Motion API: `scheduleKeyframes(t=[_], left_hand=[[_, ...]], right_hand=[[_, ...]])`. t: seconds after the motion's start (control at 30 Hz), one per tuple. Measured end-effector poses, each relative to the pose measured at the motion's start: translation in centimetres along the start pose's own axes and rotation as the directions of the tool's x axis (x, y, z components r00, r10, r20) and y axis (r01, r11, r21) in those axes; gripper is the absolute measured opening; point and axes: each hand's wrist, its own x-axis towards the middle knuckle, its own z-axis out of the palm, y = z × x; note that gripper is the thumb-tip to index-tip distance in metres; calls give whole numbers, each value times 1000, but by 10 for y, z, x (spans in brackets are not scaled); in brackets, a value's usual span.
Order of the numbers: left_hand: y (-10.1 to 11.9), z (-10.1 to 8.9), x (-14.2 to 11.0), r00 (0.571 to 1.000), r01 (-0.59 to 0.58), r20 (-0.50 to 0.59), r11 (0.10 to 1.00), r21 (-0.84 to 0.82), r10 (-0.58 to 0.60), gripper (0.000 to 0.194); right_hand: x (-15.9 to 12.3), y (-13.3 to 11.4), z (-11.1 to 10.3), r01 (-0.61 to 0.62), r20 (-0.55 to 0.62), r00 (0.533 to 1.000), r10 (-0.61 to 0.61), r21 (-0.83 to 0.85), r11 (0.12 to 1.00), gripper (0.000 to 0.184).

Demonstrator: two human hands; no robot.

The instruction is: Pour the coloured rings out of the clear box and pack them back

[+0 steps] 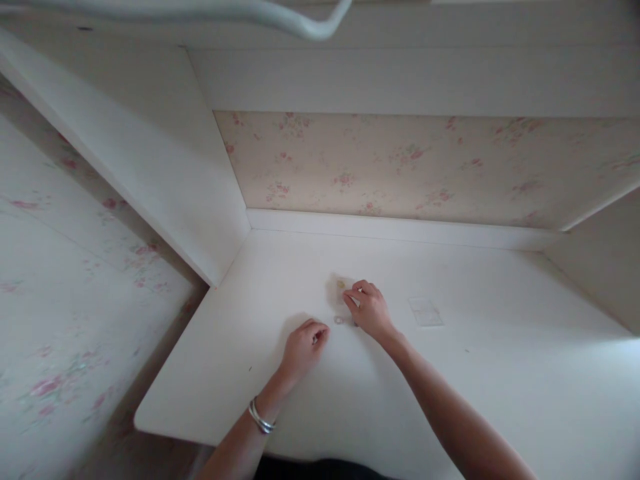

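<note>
My right hand [369, 309] is over the white desktop, thumb and fingertips drawn together at the edge of a small see-through packet [341, 285]. A yellowish bit shows in or on that packet. Whatever the fingertips pinch is too small to name. Just below them lies a small pale ring [339, 320], and a small dark thing [356, 325] is partly hidden under the right hand. To the left, my left hand [304, 345] rests on the desk with fingers curled in; what they hold, if anything, is hidden. A silver bangle [261, 419] circles the left wrist.
A flat clear plastic bag [426, 312] lies right of my right hand. Tiny dark specks dot the white desk [210, 373]. A side panel [165, 160] rises at the left, an overhead shelf [400, 80] spans above, and a pale cable [300, 25] hangs at the top.
</note>
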Motion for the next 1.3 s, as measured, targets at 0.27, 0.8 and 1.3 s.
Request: scheduleKeyframes(t=[0.27,0.8,1.3], left_hand=[[0,-1,0,1000,8,-4,1000,19,-8,23],[23,11,26,997,-14,81,962,271,-8,21],[28,18,29,993,-77,110,918,389,36,22]], right_hand=[[0,17,-4,-43,-98,994,52,90,995,22],[-94,30,-12,-333,-149,897,417,393,857,30],[-93,32,-13,-354,-121,884,452,460,815,27]])
